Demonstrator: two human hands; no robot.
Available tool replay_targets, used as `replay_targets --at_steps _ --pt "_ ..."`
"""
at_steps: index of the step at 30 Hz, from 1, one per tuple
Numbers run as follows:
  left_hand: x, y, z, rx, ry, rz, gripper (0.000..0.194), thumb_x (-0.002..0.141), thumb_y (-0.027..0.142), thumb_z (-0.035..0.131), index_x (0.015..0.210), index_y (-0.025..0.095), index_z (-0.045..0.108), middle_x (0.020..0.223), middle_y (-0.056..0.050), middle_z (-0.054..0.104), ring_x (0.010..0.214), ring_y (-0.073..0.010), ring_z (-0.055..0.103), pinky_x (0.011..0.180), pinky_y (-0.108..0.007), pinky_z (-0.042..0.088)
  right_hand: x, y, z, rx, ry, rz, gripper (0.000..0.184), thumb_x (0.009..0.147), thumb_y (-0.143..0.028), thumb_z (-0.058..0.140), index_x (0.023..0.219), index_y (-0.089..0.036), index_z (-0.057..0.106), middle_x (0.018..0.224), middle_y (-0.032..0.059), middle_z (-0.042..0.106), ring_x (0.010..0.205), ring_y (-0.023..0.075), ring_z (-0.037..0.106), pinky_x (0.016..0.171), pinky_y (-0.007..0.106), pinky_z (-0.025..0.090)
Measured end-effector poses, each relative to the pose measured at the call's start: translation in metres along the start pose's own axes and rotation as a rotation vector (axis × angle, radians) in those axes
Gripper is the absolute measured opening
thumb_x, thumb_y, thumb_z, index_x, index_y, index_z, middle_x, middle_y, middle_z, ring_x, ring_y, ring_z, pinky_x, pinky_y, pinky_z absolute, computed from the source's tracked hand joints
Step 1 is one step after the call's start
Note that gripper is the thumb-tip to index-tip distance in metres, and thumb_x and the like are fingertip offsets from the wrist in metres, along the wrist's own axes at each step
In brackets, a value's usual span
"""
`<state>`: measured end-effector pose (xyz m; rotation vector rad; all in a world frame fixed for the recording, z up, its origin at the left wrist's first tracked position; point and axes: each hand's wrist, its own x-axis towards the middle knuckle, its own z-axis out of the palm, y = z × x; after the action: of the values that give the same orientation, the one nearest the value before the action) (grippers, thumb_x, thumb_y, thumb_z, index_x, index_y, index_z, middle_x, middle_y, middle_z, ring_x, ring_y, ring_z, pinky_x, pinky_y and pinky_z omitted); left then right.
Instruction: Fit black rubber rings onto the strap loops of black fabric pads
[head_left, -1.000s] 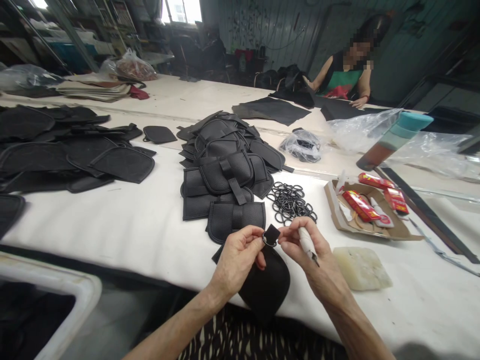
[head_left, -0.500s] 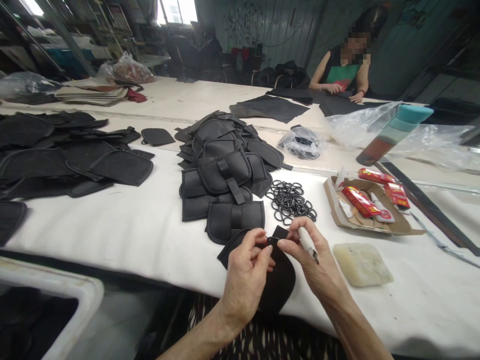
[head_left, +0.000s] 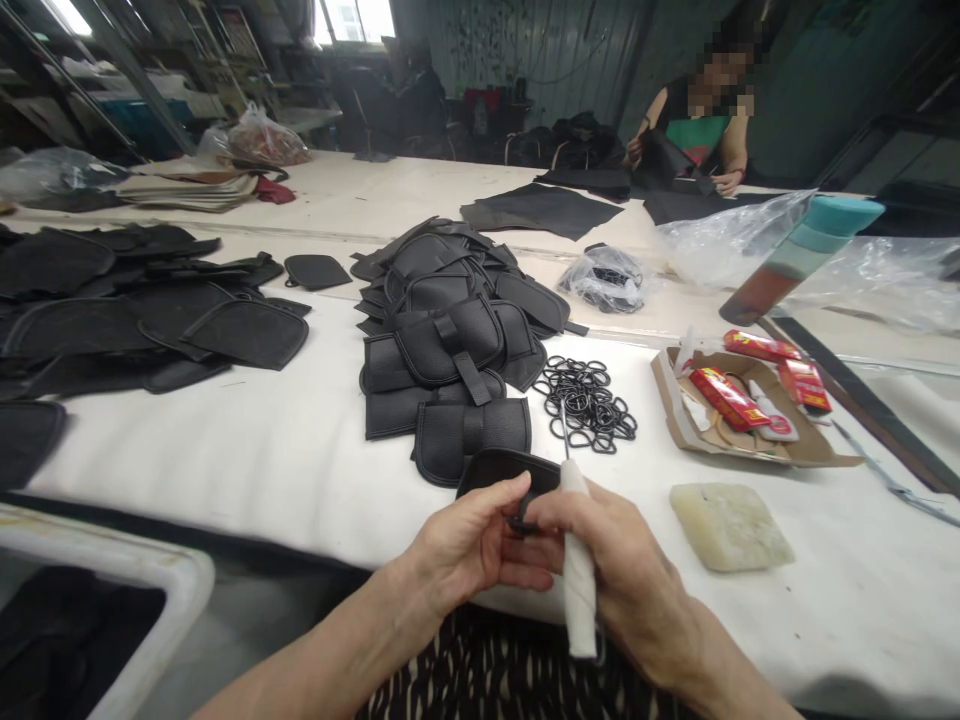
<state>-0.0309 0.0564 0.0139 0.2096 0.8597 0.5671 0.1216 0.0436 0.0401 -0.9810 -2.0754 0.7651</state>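
Observation:
My left hand (head_left: 465,545) is closed on a black leather-like piece (head_left: 510,468) with a stitched, bound edge, held near the table's front edge. My right hand (head_left: 637,560) grips a thin-shafted awl (head_left: 580,610) with a white wrapped handle, its metal shaft pointing away from me. The right thumb and forefinger also meet a small dark part of the piece, perhaps a strap with a ring; fingers partly hide it. Just beyond my hands lie a heap of black D-rings (head_left: 589,405) and a pile of similar black pieces (head_left: 474,430).
On the right are a cardboard tray (head_left: 679,430) with red boxes, a pale stone-like block (head_left: 727,528) and a tilted bottle (head_left: 802,260). More black pieces (head_left: 225,330) lie left, above a white bin (head_left: 187,575). Across the table, a person (head_left: 694,135) handles dark sheets.
The awl has swung round, its shaft now pointing away from me instead of towards me. The black piece has been turned and lifted in my hands. The person opposite has raised a dark sheet.

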Motion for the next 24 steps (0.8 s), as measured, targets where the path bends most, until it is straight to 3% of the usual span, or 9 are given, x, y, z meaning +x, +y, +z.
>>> replay_targets --at_steps 3,6,12,15,21,24 --pt "0.001 0.000 0.006 0.011 0.127 0.121 0.019 0.070 0.024 0.067 0.058 0.010 0.063 0.049 -0.001 0.060 0.043 -0.0107 0.055 0.049 -0.024 0.047 -0.007 -0.004 0.008 -0.062 -0.051 -0.049 0.023 0.083 -0.014 0.040 0.067 -0.022 0.054 0.065 0.0000 0.054 0.060 0.0141 0.049 0.053 0.025 0.039" --pt "0.003 -0.003 0.007 0.016 0.163 0.260 0.016 0.066 0.018 0.069 0.054 0.009 0.064 0.049 -0.002 0.061 0.047 -0.0082 0.055 0.050 -0.018 0.043 -0.016 0.000 0.015 -0.101 -0.027 0.004 0.026 0.085 -0.016 0.039 0.067 -0.023 0.056 0.063 0.0004 0.056 0.061 0.0154 0.052 0.056 0.027 0.043" --pt "0.005 -0.019 0.006 0.103 0.187 0.350 0.020 0.073 0.030 0.065 0.071 0.011 0.069 0.064 -0.004 0.067 0.057 -0.0102 0.058 0.054 -0.019 0.043 -0.035 0.012 0.026 -0.005 0.190 0.122 0.017 0.084 -0.013 0.052 0.095 -0.026 0.055 0.082 0.0025 0.064 0.073 0.0170 0.062 0.065 0.027 0.048" --pt "0.005 -0.026 0.008 0.136 0.208 0.420 0.020 0.074 0.031 0.064 0.070 0.012 0.068 0.065 -0.003 0.066 0.062 -0.0111 0.058 0.061 -0.021 0.045 -0.037 0.010 0.032 0.042 0.296 0.258 0.014 0.084 -0.016 0.055 0.093 -0.026 0.052 0.081 0.0003 0.064 0.069 0.0154 0.062 0.063 0.025 0.048" --pt "0.006 -0.033 0.010 0.112 0.177 0.511 0.024 0.079 0.035 0.060 0.078 0.012 0.068 0.074 -0.005 0.068 0.073 -0.0153 0.060 0.073 -0.027 0.045 -0.033 0.009 0.039 0.025 0.321 0.424 0.010 0.084 -0.019 0.053 0.088 -0.026 0.046 0.072 -0.0030 0.059 0.058 0.0121 0.058 0.052 0.021 0.044" --pt "0.006 -0.037 0.009 0.070 0.236 0.510 0.030 0.078 0.041 0.060 0.080 0.012 0.068 0.078 -0.006 0.068 0.076 -0.0170 0.061 0.076 -0.029 0.045 -0.031 0.009 0.041 0.043 0.371 0.473 0.010 0.084 -0.021 0.054 0.086 -0.025 0.045 0.072 -0.0032 0.059 0.059 0.0115 0.057 0.053 0.020 0.044"
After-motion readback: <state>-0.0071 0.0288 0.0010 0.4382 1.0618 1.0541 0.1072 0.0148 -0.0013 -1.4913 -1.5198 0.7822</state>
